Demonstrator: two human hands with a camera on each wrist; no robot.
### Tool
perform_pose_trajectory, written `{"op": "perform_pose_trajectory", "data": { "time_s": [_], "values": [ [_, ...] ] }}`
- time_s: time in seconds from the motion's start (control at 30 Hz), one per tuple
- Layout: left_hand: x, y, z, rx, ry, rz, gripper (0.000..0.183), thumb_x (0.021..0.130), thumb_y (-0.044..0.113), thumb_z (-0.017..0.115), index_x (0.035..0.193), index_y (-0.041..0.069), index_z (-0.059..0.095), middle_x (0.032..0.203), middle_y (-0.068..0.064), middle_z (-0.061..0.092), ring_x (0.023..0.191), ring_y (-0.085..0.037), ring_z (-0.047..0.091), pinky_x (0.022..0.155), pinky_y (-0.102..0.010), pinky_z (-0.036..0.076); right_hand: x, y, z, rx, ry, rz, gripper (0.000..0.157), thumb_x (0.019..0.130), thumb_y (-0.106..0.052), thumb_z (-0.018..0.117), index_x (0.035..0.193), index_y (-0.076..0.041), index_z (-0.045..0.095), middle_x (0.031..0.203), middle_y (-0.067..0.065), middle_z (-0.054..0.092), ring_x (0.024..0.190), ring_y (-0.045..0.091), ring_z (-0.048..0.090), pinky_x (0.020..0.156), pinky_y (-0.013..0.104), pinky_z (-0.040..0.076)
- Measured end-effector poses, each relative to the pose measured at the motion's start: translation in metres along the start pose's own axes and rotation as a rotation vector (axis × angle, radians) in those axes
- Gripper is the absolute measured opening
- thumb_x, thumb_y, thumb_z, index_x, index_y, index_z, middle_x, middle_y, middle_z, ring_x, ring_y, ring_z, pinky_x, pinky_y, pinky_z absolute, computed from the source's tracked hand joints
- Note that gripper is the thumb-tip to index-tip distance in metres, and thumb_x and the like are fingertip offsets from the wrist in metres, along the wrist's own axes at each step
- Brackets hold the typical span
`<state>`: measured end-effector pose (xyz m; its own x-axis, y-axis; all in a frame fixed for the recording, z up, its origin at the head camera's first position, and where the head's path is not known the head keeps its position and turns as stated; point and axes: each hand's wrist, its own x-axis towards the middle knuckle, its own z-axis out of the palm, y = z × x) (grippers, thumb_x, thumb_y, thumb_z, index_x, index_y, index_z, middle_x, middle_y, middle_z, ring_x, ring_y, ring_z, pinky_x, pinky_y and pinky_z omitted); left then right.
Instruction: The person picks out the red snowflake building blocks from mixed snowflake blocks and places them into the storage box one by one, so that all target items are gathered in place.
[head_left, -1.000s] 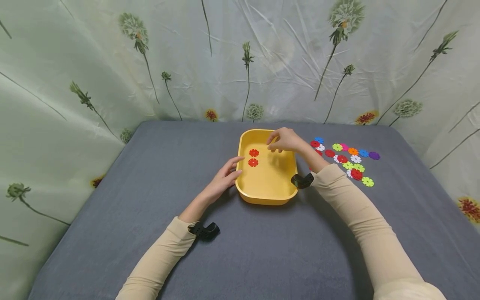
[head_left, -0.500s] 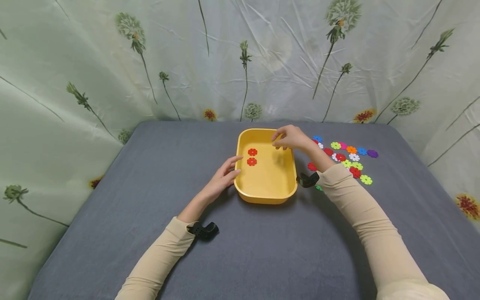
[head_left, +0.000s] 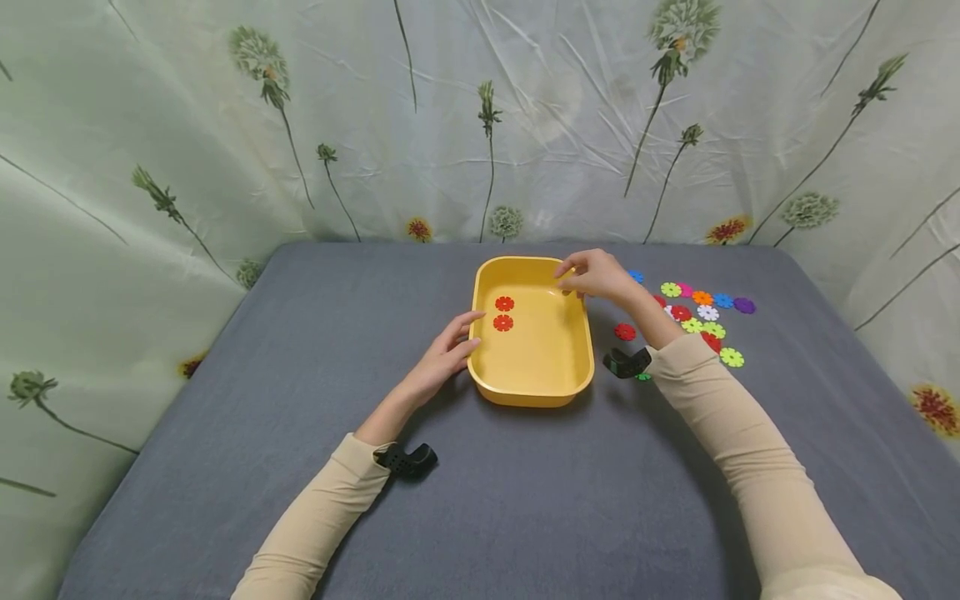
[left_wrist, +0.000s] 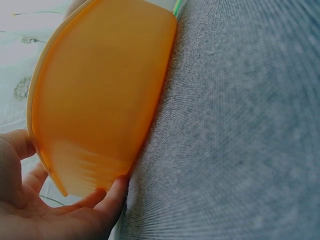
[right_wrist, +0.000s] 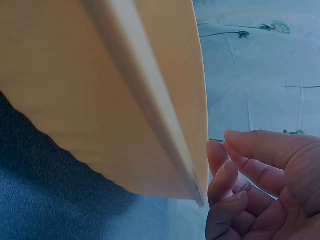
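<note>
Left-hand grip point(head_left: 438, 358) is clamped on the left side of the yellow bin point(head_left: 528, 367), which stands on the grey table point(head_left: 480, 500); right-hand grip point(head_left: 596, 275), loosely curled with thumb and forefinger tips apart, is located at the bin's far right corner. Head view shows two red discs point(head_left: 503, 323) inside, nearer the left; left wrist view shows fingertips point(left_wrist: 119, 186) against the bin's outer wall.

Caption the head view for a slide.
Left grip touching the yellow tray, right grip near its far-right corner, two red discs inside, multicoloured discs scattered alongside.
</note>
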<state>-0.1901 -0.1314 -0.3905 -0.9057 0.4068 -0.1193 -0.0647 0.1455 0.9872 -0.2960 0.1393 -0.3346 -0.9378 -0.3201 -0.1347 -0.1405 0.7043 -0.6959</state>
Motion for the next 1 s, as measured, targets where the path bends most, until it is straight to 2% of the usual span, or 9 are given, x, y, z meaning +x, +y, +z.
{"op": "perform_pose_trajectory", "data": {
  "time_s": [0.13, 0.23, 0.33, 0.47, 0.6, 0.77, 0.87, 1.0],
  "values": [
    [0.0, -0.001, 0.0, 0.009, -0.003, 0.002, 0.05, 0.1, 0.016, 0.041, 0.147, 0.015, 0.024, 0.148, -0.022, 0.028, 0.127, -0.037, 0.044, 0.104, -0.046, 0.04, -0.003, 0.003, -0.002, 0.012, 0.011, 0.009, 0.028, 0.086, -0.018, 0.063, 0.11, -0.002, 0.063, 0.087, 0.014, 0.072, 0.067, 0.021, 0.059, 0.064, 0.031, 0.044],
    [0.004, -0.008, -0.002, 0.004, 0.0, 0.004, 0.05, 0.1, 0.017, 0.041, 0.147, 0.017, 0.024, 0.148, -0.021, 0.029, 0.127, -0.036, 0.044, 0.104, -0.046, 0.041, -0.006, 0.006, -0.005, 0.025, 0.02, 0.019, 0.028, 0.087, -0.018, 0.063, 0.11, -0.003, 0.064, 0.087, 0.011, 0.072, 0.074, 0.029, 0.06, 0.064, 0.032, 0.045],
    [0.01, -0.017, -0.004, -0.004, 0.008, 0.007, 0.05, 0.1, 0.019, 0.042, 0.146, 0.02, 0.026, 0.148, -0.019, 0.03, 0.126, -0.035, 0.045, 0.103, -0.046, 0.041, -0.01, 0.009, -0.008, 0.022, 0.031, 0.035, 0.028, 0.087, -0.019, 0.063, 0.111, -0.004, 0.064, 0.083, 0.008, 0.071, 0.073, 0.027, 0.058, 0.063, 0.034, 0.045],
    [0.014, -0.024, -0.006, 0.006, 0.017, 0.014, 0.048, 0.099, 0.023, 0.044, 0.145, 0.024, 0.028, 0.146, -0.016, 0.032, 0.125, -0.033, 0.047, 0.102, -0.044, 0.043, -0.015, 0.015, -0.011, 0.014, 0.036, 0.048, 0.028, 0.088, -0.021, 0.062, 0.111, -0.006, 0.064, 0.085, 0.011, 0.071, 0.07, 0.021, 0.055, 0.061, 0.034, 0.043],
    [0.014, -0.026, -0.005, 0.018, 0.024, 0.022, 0.047, 0.099, 0.023, 0.044, 0.144, 0.025, 0.029, 0.145, -0.015, 0.034, 0.124, -0.031, 0.048, 0.101, -0.043, 0.044, -0.018, 0.021, -0.013, 0.015, 0.036, 0.056, 0.028, 0.088, -0.023, 0.062, 0.111, -0.006, 0.063, 0.092, 0.016, 0.07, 0.075, 0.029, 0.055, 0.058, 0.033, 0.042],
    [0.014, -0.026, -0.005, 0.021, 0.022, 0.016, 0.047, 0.099, 0.023, 0.044, 0.144, 0.025, 0.029, 0.145, -0.015, 0.034, 0.124, -0.032, 0.048, 0.101, -0.042, 0.044, -0.021, 0.03, -0.015, 0.018, 0.044, 0.07, 0.029, 0.088, -0.024, 0.061, 0.111, -0.007, 0.063, 0.087, 0.013, 0.069, 0.077, 0.034, 0.055, 0.053, 0.033, 0.038],
    [0.014, -0.024, -0.005, 0.005, 0.015, 0.007, 0.048, 0.1, 0.021, 0.043, 0.145, 0.023, 0.027, 0.147, -0.017, 0.032, 0.126, -0.034, 0.046, 0.102, -0.045, 0.042, -0.023, 0.035, -0.017, 0.033, 0.049, 0.059, 0.029, 0.088, -0.022, 0.061, 0.112, -0.004, 0.063, 0.081, 0.007, 0.069, 0.073, 0.031, 0.056, 0.053, 0.032, 0.039],
    [0.012, -0.021, -0.004, 0.003, 0.013, 0.011, 0.048, 0.1, 0.02, 0.042, 0.146, 0.022, 0.027, 0.147, -0.018, 0.032, 0.126, -0.034, 0.046, 0.102, -0.046, 0.042, -0.027, 0.041, -0.02, 0.056, 0.031, 0.049, 0.033, 0.089, -0.018, 0.061, 0.115, 0.001, 0.059, 0.076, -0.001, 0.068, 0.063, 0.018, 0.055, 0.055, 0.029, 0.042]
  ]
}}
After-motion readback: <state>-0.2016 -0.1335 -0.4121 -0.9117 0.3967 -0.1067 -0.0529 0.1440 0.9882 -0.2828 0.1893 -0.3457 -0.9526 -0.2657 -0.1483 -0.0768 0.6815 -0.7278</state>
